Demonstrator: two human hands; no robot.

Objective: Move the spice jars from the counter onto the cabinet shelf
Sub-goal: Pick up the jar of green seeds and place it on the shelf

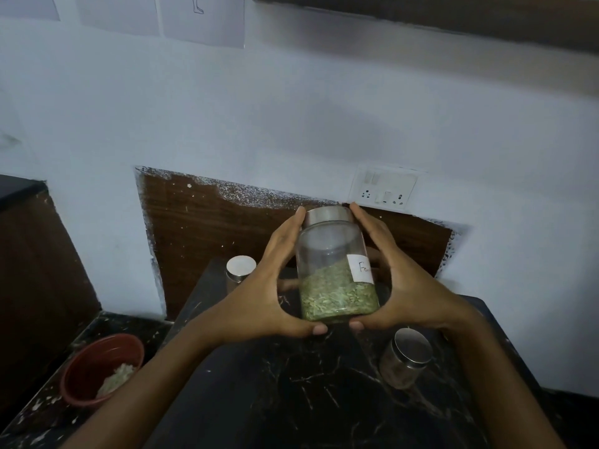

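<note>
Desk, right edge: small jar standing. Over desk middle: seed jar clasped between left grip and right grip, fingers wrapping its sides, thumbs under base. Glass likely slick, breakable, moderately heavy; hold body, not lid. Far left corner: third jar.

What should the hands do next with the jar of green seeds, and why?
Probably lift the jar upward toward the dark cabinet overhead. The left hand and right hand hold its sides, lid on, so the grip looks secure; a back jar and a near jar wait on the counter.
</note>
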